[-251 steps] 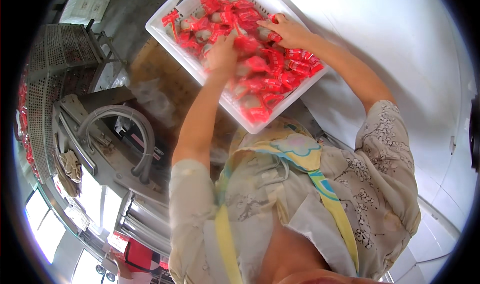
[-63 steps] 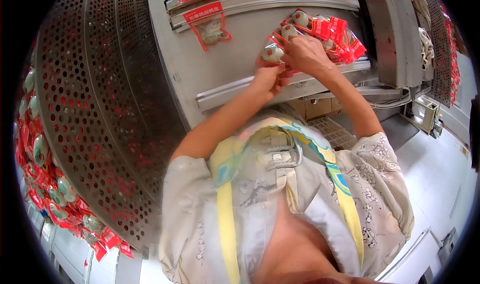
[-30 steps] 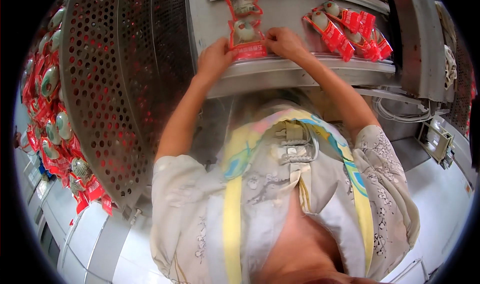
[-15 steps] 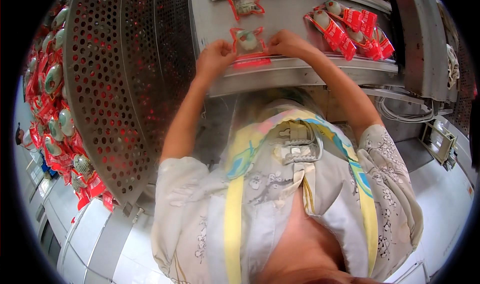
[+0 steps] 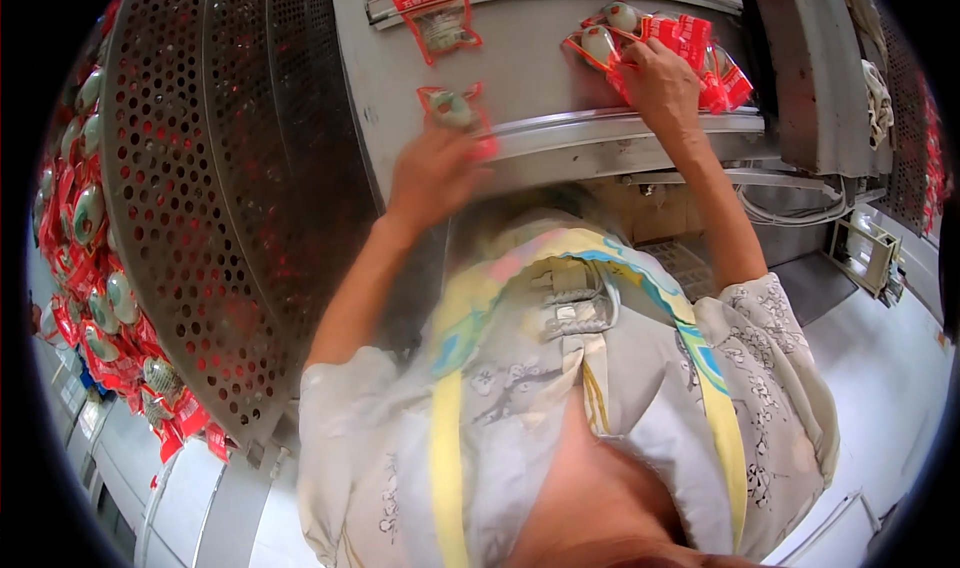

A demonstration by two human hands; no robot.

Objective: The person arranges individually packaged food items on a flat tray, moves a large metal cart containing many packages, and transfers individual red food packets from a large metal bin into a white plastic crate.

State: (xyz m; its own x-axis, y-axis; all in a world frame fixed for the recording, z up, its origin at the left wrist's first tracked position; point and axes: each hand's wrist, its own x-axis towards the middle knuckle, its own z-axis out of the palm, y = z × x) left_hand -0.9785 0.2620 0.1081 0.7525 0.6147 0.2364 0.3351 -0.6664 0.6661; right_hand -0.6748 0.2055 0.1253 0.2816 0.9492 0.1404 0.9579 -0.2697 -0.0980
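Note:
One bagged egg (image 5: 452, 109), pale green in a clear and red pouch, lies near the front rail of the metal work surface (image 5: 530, 63). My left hand (image 5: 436, 168), smeared by motion, is at its near edge, and its fingers cannot be read. To the right, my right hand (image 5: 664, 86) has its fingers closed on a red pouch in a pile of bagged eggs (image 5: 690, 38). Part of that pouch is hidden under the fingers. Farther back, another bagged egg (image 5: 440, 20) rests by itself against the rear rail.
A curved perforated metal wall (image 5: 170, 168) rises left of the surface, with a heap of bagged eggs (image 5: 90, 213) beyond it. Metal rails (image 5: 600, 120) edge the front. A grey machine post (image 5: 815, 78) stands on the right, above coiled cables (image 5: 790, 203).
My right hand has left the single bagged egg and moved right onto the pile. My left hand has shifted to that egg's near edge. The whole view has moved slightly.

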